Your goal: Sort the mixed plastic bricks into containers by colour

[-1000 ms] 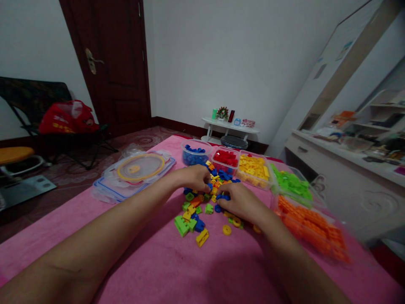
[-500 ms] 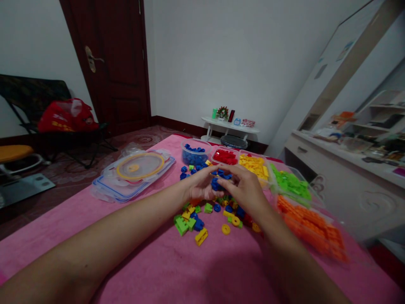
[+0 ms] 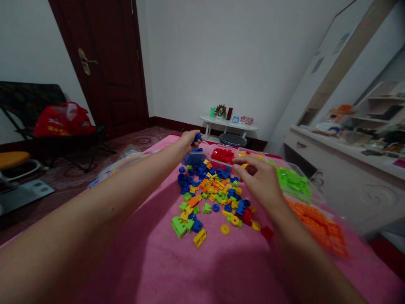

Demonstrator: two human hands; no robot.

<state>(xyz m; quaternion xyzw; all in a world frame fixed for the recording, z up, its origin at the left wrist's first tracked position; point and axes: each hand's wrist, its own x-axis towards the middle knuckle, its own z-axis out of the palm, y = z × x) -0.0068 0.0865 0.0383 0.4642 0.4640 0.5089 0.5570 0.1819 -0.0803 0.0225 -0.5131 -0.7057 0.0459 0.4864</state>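
Observation:
My left hand is stretched far forward, closed on blue pieces, hovering just over the round tub of blue pieces. My right hand is raised above the pile, fingers curled, pinching a small orange piece near the tub of yellow pieces. Between my arms a pile of mixed coloured building pieces lies on the pink cloth. A tub of red pieces stands between the blue and yellow tubs.
Tubs of green pieces and orange pieces line the right side. Clear lids lie partly hidden behind my left arm. A white dresser stands at right, a small white table at the back, a dark door and a folding chair at left.
My hands rose together from the pile holding blue pieces, then parted. The left hand reached forward over the blue tub; the right hand drew right, uncovering the pile.

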